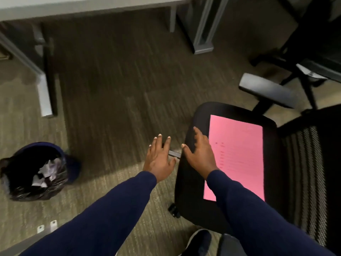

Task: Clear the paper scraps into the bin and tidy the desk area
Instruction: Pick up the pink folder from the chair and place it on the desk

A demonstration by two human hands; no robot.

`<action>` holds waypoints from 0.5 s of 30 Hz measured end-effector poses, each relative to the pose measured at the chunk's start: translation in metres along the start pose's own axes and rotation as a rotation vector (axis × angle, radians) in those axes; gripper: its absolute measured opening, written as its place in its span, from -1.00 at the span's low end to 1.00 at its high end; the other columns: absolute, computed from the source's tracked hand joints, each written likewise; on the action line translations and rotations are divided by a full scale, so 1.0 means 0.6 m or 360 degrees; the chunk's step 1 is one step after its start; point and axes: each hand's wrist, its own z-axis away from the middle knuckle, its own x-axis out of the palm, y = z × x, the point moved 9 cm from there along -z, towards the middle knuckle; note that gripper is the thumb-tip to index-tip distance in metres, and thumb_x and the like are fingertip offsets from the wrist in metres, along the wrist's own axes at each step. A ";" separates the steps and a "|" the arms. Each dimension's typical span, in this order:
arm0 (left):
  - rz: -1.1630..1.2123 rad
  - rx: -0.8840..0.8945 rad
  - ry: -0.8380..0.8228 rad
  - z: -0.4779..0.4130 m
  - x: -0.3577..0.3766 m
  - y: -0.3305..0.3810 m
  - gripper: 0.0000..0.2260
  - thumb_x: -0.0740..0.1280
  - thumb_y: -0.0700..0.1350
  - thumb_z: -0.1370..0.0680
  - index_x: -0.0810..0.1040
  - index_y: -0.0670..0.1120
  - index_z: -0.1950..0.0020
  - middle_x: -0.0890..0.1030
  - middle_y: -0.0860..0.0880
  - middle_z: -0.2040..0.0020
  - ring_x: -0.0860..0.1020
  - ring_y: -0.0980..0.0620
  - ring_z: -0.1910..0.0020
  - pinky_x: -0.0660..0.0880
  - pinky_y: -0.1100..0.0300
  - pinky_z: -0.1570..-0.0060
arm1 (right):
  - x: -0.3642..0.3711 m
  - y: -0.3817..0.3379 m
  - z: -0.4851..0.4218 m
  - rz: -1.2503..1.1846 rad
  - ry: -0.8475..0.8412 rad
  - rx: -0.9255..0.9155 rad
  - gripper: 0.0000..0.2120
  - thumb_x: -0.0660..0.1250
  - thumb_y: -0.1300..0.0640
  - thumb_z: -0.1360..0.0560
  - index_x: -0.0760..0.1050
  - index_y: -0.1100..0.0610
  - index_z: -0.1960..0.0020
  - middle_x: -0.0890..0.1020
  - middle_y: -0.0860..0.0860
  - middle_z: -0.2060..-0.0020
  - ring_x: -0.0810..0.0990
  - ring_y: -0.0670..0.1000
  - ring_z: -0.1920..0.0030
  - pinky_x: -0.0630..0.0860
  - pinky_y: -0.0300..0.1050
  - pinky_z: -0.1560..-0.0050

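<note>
The single wide-angle view sat on the person's head and faced forward and steeply down at the carpeted floor [110, 89], close above the chair seat [191, 182] at lower right, taking in the bin [72, 169] at lower left and the near edge of the counter [73, 8] along the top.

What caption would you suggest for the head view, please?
Open left hand and right hand reach by a chair seat bearing a pink sheet; bin holds scraps.
</note>
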 end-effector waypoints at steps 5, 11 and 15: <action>-0.0068 0.0118 -0.0101 -0.012 0.089 0.131 -0.33 0.21 0.16 -0.60 0.05 -0.04 -0.63 0.03 -0.15 -0.63 -0.02 -0.15 -0.61 0.05 -0.10 -0.56 | -0.110 0.149 0.030 0.0144 0.0190 0.0182 -0.23 0.41 -0.05 -0.53 0.09 -0.01 -0.61 0.38 0.09 -0.44 0.41 0.13 -0.41 0.45 0.05 -0.34; -0.0287 0.0123 -0.0038 -0.011 0.151 0.186 -0.53 0.18 0.20 -0.59 0.46 -0.10 -0.32 0.40 -0.08 -0.26 0.38 -0.10 -0.24 0.37 -0.02 -0.25 | -0.179 0.302 0.080 0.0167 0.0251 0.0491 -0.16 0.43 -0.05 -0.52 0.03 0.02 -0.63 0.27 0.08 -0.52 0.30 0.16 -0.49 0.37 0.15 -0.44; -0.0154 0.0004 -0.0050 -0.007 0.176 0.202 -0.55 0.21 0.22 -0.57 0.44 -0.06 -0.31 0.41 -0.08 -0.22 0.40 -0.09 -0.21 0.39 -0.02 -0.21 | -0.198 0.398 0.121 0.0158 0.0225 0.0849 -0.06 0.46 -0.14 -0.46 -0.02 0.01 -0.64 0.18 0.20 -0.56 0.20 0.26 -0.54 0.32 0.28 -0.46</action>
